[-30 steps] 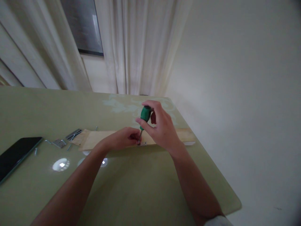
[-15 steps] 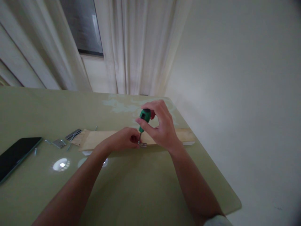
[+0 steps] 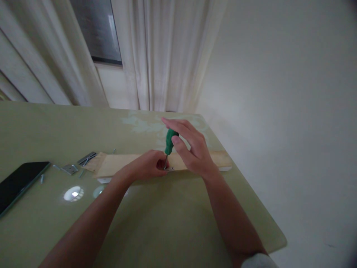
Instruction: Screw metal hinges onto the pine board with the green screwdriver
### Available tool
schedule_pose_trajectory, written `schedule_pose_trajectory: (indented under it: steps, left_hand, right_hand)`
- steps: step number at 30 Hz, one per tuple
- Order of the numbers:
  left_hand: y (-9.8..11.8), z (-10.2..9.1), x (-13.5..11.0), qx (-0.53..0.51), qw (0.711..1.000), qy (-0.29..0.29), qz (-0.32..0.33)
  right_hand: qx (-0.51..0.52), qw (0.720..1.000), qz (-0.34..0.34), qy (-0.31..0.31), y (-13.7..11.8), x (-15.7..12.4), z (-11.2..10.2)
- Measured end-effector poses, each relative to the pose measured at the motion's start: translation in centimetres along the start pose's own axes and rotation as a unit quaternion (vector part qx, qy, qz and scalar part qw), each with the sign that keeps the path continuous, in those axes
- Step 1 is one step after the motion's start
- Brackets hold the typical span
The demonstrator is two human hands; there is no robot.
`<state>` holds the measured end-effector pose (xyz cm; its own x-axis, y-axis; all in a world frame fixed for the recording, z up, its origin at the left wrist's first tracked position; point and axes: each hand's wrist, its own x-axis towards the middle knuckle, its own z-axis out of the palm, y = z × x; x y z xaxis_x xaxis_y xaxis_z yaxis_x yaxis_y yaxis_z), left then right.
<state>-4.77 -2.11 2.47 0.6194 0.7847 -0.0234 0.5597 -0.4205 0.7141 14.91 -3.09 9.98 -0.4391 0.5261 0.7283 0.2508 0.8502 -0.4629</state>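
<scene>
A green-handled screwdriver (image 3: pixel 170 141) stands nearly upright, tilted slightly, over the near edge of a pale wooden board (image 3: pixel 111 163). My right hand (image 3: pixel 192 149) is around the top of its handle, thumb against the side and fingers stretched over the end. Down at the tip, my left hand (image 3: pixel 150 163) has thumb and fingers closed about the left end of a small metal hinge (image 3: pixel 170 169) at the board's near edge. The screwdriver's tip meets the metal there; my left fingers partly hide the contact, and a screw under it is too small to make out clearly.
Left of the board lie loose metal hinges (image 3: pixel 69 169) and several screws (image 3: pixel 56 167). A dark phone (image 3: pixel 22 182) rests at the far left. The green tabletop (image 3: pixel 167 223) ends on the right beside a white wall (image 3: pixel 292 111); curtains (image 3: pixel 173 56) hang behind.
My right fingers have loosened and straightened over the handle's end, and the thumb has shifted right. The screwdriver's handle has turned. The hinge looks flatter against the board; my left hand has barely moved.
</scene>
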Motion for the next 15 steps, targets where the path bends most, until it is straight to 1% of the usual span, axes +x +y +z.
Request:
schedule_pose_trajectory:
  steps: [1,2,5,6,7,10,11,14,15]
  left_hand:
    - [0.0,0.1,0.0,-0.005,1.0,-0.001,-0.001]
    - [0.0,0.1,0.1,-0.01,1.0,-0.003,-0.002]
    - [-0.1,0.2,0.1,-0.012,1.0,-0.003,-0.005]
    - [-0.2,0.2,0.1,-0.011,1.0,-0.001,-0.006]
    - [-0.2,0.2,0.1,-0.01,1.0,0.001,-0.008]
    - [-0.5,0.3,0.1,-0.012,1.0,0.0,-0.017]
    - [-0.6,0.3,0.1,-0.017,1.0,-0.003,-0.015]
    - [-1.0,0.5,0.2,-0.037,0.999,-0.006,0.0]
    - [-1.1,0.5,0.3,-0.043,0.999,-0.006,-0.001]
  right_hand:
    - [0.014,1.0,-0.003,-0.011,0.1,0.0,0.0]
    - [0.017,1.0,-0.007,-0.007,0.2,0.0,0.0]
    - [-0.025,0.998,-0.022,0.049,0.4,-0.1,0.0]
    - [-0.034,0.998,-0.026,0.053,0.4,-0.1,0.0]
    - [-0.031,0.998,-0.028,0.042,0.3,-0.1,0.0]
    - [0.01,1.0,-0.023,-0.018,0.1,-0.2,-0.1]
    - [0.015,1.0,-0.019,-0.019,0.0,-0.2,-0.1]
    - [-0.015,0.999,-0.023,0.027,-0.2,-0.3,0.0]
    - [-0.025,0.999,-0.025,0.031,-0.3,-0.3,0.1]
